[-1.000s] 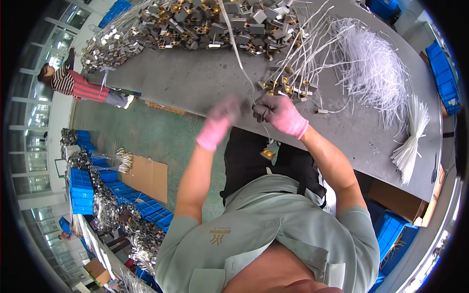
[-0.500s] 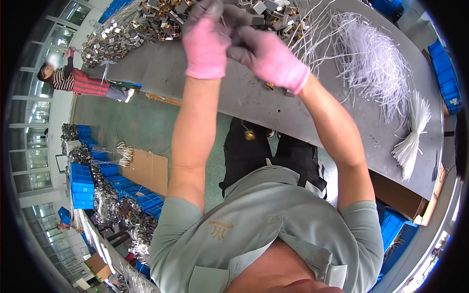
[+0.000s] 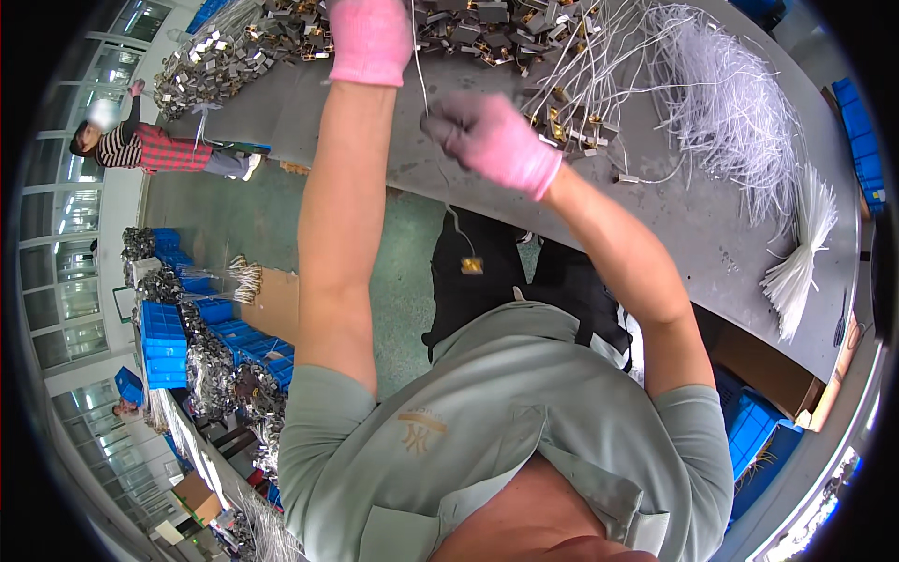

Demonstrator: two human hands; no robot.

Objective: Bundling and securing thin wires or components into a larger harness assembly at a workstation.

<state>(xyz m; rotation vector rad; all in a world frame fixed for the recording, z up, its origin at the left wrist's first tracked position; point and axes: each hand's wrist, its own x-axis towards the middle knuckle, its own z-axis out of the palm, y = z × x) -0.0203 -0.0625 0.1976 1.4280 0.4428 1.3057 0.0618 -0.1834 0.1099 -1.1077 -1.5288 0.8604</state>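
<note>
My right hand (image 3: 492, 140), in a pink glove with grey fingers, is closed on a thin white wire (image 3: 419, 66) above the table's near edge. Below the fingers the wire hangs down past that edge, with a small dark-and-gold block (image 3: 472, 266) dangling at its end in front of my trousers. Upward, the wire runs beside my left hand (image 3: 370, 39) and out of the picture. That hand wears a matching glove and reaches to the top edge, where its fingers are cut off from view.
A heap of small grey and gold blocks (image 3: 478, 33) covers the far part of the grey table (image 3: 300, 122). To the right lie loose white wires (image 3: 721, 112) and a tied white bundle (image 3: 801, 258). Blue crates (image 3: 164, 342) stand at left. Another person (image 3: 159, 150) stands beyond the table's left end.
My hands have moved apart: the left went up and away, the right slightly down and left. The wire now stretches between them, and the dangling block hangs a little lower.
</note>
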